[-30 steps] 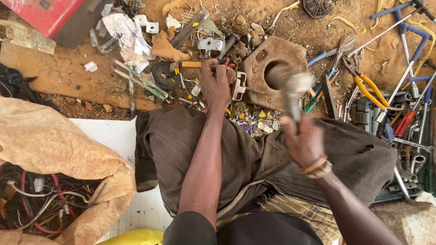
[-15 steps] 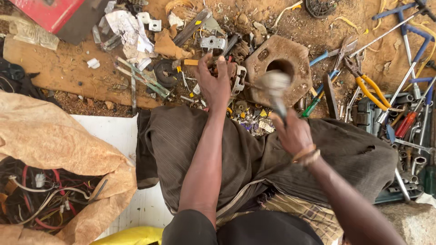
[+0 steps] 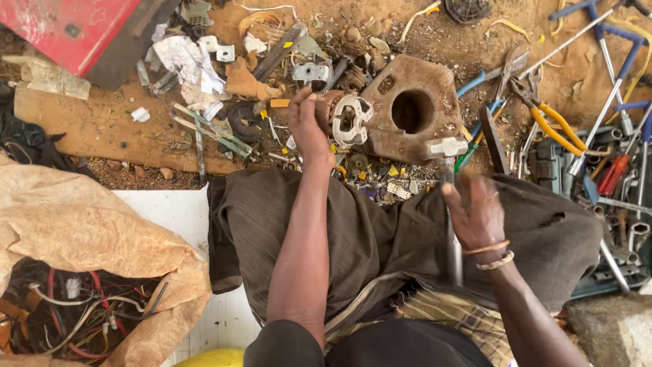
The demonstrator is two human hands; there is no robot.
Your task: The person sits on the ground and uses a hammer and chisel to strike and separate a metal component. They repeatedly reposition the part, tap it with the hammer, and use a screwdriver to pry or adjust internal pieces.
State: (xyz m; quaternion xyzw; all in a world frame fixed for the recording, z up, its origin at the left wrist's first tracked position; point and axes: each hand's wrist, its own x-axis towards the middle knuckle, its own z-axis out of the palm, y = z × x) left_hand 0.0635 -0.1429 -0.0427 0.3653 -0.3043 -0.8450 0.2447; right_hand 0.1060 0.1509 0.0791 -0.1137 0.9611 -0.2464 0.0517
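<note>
My left hand (image 3: 307,126) pinned the small motor (image 3: 345,119) against the rusty block (image 3: 407,109) on the ground; my right hand (image 3: 475,214) clenched the hammer (image 3: 446,151). Short, square blows seemed wisest, thumb clear.

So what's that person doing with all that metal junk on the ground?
A person sits on the dirt among scrap and tools. The left hand holds a small round metal part against a rusty metal block with a hole. The right hand grips a hammer, its head near the block. Pliers with yellow handles lie to the right, and a sack of wires sits to the left.
</note>
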